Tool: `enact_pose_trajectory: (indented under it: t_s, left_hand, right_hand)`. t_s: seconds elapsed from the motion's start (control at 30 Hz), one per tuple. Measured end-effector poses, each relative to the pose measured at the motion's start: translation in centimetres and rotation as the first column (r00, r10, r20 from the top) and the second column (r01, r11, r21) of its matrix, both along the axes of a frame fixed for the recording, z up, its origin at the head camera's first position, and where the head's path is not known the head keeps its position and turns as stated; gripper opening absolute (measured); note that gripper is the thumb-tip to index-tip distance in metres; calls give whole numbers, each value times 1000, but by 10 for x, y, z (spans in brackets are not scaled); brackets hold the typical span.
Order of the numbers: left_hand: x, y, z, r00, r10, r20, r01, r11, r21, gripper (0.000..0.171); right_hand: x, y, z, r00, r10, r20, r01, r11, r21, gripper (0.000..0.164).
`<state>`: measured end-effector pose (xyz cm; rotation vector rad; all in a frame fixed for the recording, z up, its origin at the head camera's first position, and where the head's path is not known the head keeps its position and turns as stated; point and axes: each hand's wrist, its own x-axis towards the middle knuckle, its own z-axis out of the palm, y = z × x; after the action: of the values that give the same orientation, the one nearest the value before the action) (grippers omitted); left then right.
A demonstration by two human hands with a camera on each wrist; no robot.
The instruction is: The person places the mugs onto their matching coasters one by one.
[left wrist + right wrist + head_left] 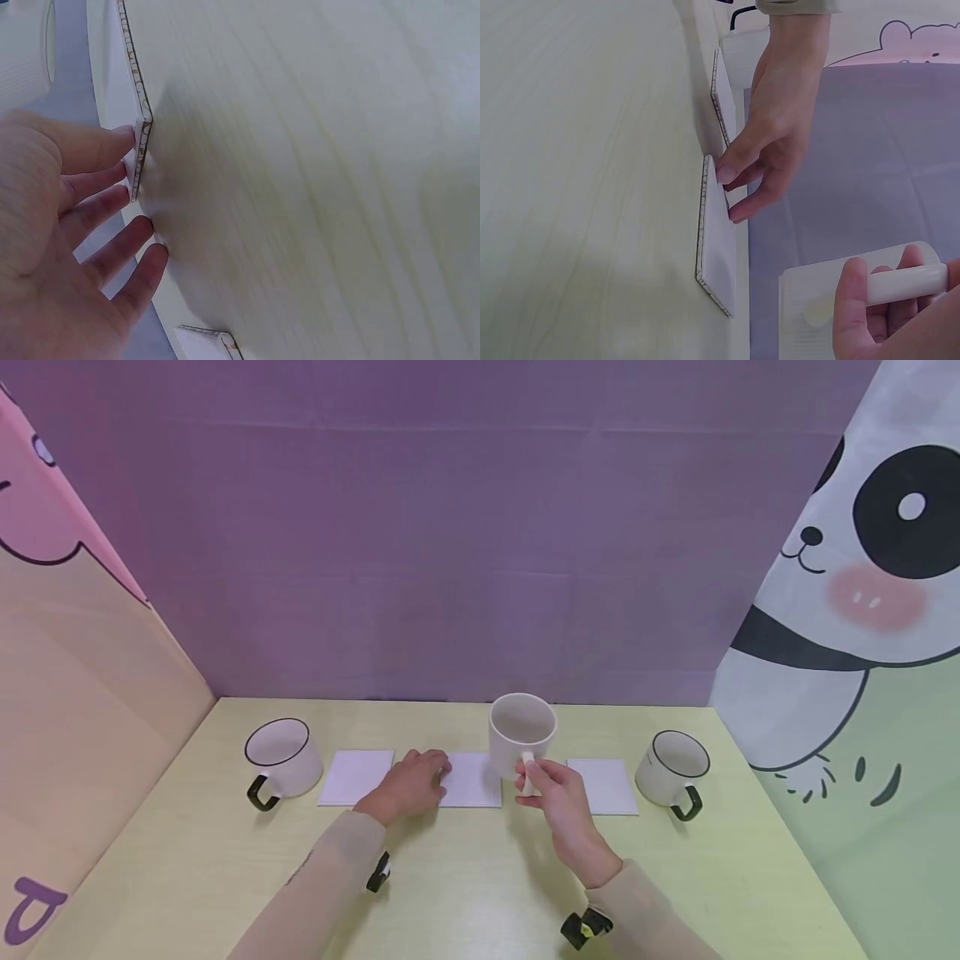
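Observation:
My right hand [564, 810] grips a plain white mug [517, 718] by its handle, the thumb and fingers closed on it. The mug is held upright, raised above the table. My left hand [408, 785] is at the left edge of the middle white square board [474, 781], its thumb and fingertips touching it. In the left wrist view the thumb [101, 146] lies at the board's corner and the other fingers are spread and slightly bent. The right wrist view shows the board [718, 247] lying flat, with a patterned cut edge.
Similar boards lie to the left [356, 777] and right [602, 787]. A white mug with black rim and handle [296, 772] stands at far left, another [663, 781] at far right, both on the light wooden table [450, 893]. A purple backdrop [450, 552] hangs behind.

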<state>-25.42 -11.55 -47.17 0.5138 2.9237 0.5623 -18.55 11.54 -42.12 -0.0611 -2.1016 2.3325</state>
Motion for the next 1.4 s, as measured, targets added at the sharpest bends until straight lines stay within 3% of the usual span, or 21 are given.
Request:
enact_pose_trajectory:
  t_s: [1.4]
  left_hand:
    - [2, 1, 4, 1000, 11, 2, -11, 1000, -6, 34]
  right_hand:
    - [-3, -11, 3, 999, 46, -24, -46, 999, -18, 27]
